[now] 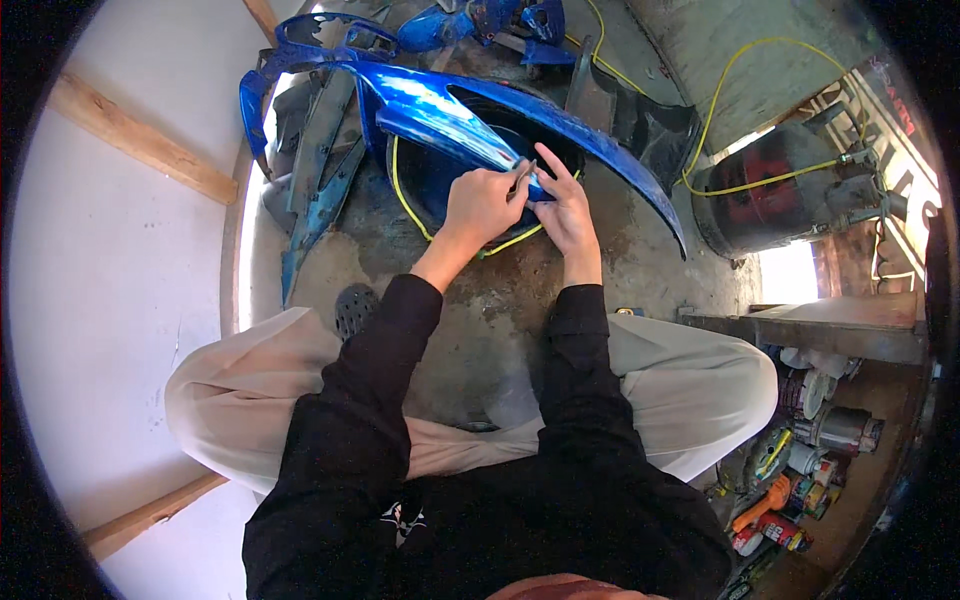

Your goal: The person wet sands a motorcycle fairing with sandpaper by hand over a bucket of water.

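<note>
Blue panel runs toward ten o'clock from our grip; left hand pinches, seemingly, a thin scrap; right hand spread at tip.

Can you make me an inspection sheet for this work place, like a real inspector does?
Surface: grey floor, stained in patches.
Things in hand: shiny blue panel, above a dark tub.
Clutter: more blue parts and dark parts lie beyond and beside it.
Hands: left hand and right hand meet at the panel's narrow end; exact grip unclear.
Cables: yellow line runs across a dark tank.
Surroundings: white wall at left; cans under a wooden shelf at right.
</note>
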A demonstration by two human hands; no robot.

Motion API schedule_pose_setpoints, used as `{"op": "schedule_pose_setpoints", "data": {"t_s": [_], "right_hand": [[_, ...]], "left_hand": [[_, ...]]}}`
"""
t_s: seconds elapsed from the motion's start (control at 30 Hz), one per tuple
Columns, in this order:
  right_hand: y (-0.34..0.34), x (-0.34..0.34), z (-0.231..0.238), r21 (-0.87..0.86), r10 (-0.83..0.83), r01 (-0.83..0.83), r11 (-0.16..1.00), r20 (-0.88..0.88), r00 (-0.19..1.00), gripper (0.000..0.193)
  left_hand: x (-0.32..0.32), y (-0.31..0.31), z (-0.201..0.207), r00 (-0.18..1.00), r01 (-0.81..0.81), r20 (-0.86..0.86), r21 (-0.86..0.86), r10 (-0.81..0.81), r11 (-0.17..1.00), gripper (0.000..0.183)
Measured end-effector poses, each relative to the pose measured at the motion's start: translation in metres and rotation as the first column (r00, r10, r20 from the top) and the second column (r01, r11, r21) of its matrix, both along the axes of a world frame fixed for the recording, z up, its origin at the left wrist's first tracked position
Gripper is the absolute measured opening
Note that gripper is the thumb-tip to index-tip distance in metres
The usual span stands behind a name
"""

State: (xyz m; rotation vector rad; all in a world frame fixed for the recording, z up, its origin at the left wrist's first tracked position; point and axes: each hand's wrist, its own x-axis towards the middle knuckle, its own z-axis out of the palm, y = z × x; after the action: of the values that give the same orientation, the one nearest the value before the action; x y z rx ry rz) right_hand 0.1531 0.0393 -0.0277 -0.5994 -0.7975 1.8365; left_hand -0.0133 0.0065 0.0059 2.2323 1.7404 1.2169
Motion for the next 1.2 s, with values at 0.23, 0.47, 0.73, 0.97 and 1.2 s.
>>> {"op": "schedule_pose_setpoints", "data": {"t_s": [0.23, 0.47, 0.73, 0.97, 1.2], "right_hand": [[0.001, -0.008, 0.005, -0.014, 0.039, -0.04, 0.999, -0.063, 0.997, 0.068], [0.002, 0.0, -0.005, -0.013, 0.027, -0.027, 1.0, -0.056, 0.998, 0.066], [-0.002, -0.01, 0.007, -0.002, 0.005, -0.005, 1.0, -0.004, 1.0, 0.058], [0.001, 0.0, -0.002, -0.075, -0.06, 0.063, 0.995, 0.029, 0.998, 0.083], [0.0, -0.008, 0.007, -0.072, -0.02, 0.017, 0.997, -0.048, 0.999, 0.094]], "left_hand": [[-0.091, 0.043, 0.017, 0.909, -0.401, 0.136, 0.018, 0.395, 0.916, 0.036], [0.005, -0.002, -0.004, 0.999, 0.035, 0.041, 0.031, -0.036, 0.999, 0.026], [-0.057, 0.032, 0.006, 0.93, -0.353, 0.137, 0.084, 0.34, 0.932, 0.035], [0.012, -0.008, -0.003, 0.995, 0.089, 0.029, 0.047, -0.091, 0.995, 0.022], [-0.032, 0.023, -0.002, 0.958, -0.282, 0.067, 0.069, 0.278, 0.957, 0.028]]}}
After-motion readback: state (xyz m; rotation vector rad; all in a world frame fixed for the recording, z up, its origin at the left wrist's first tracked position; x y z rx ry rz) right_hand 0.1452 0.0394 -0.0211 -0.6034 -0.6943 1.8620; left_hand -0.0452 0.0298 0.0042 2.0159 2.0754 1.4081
